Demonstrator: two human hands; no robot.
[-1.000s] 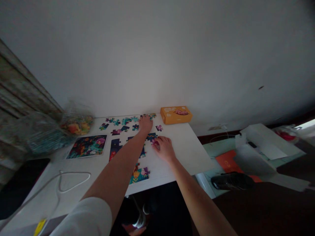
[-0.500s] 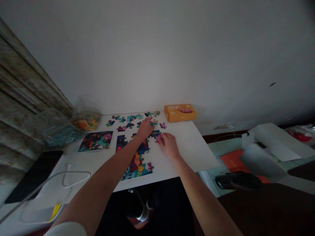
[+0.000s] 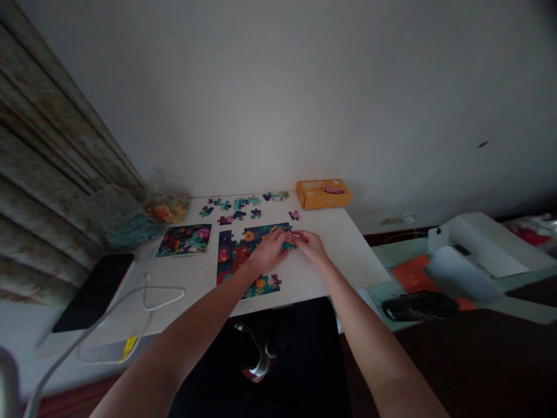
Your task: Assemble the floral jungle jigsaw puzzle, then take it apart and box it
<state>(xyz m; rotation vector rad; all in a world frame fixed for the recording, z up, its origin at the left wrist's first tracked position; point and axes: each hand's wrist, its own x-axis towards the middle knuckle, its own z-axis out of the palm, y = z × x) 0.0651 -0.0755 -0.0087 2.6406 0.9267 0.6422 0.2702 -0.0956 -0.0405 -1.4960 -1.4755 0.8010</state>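
My left hand point(image 3: 270, 251) is over the right side of the partly joined jigsaw puzzle point(image 3: 239, 255), its fingers closed on a small teal jigsaw piece point(image 3: 289, 245). Meeting it from the right, my right hand point(image 3: 311, 246) has its thumb and fingers pinched together at the same spot; the fingers partly hide what they grip. Loose jigsaw pieces point(image 3: 243, 202) lie in a scattered row behind the puzzle. One pink jigsaw piece point(image 3: 295, 215) sits apart, just beyond my hands. Left of the puzzle lies a printed picture card point(image 3: 183, 240).
An orange puzzle box point(image 3: 324, 194) stands at the back of the white table point(image 3: 348, 255) against the wall. Clear bags with more pieces point(image 3: 165, 208), a black tablet-like slab point(image 3: 93, 293) and a white cable point(image 3: 163, 288) are on the left. Beyond the right edge is a lower cluttered surface.
My left hand has come back from the loose pieces towards my right hand, bringing a teal piece. The hands now meet at the puzzle's right side. The view has shifted slightly.
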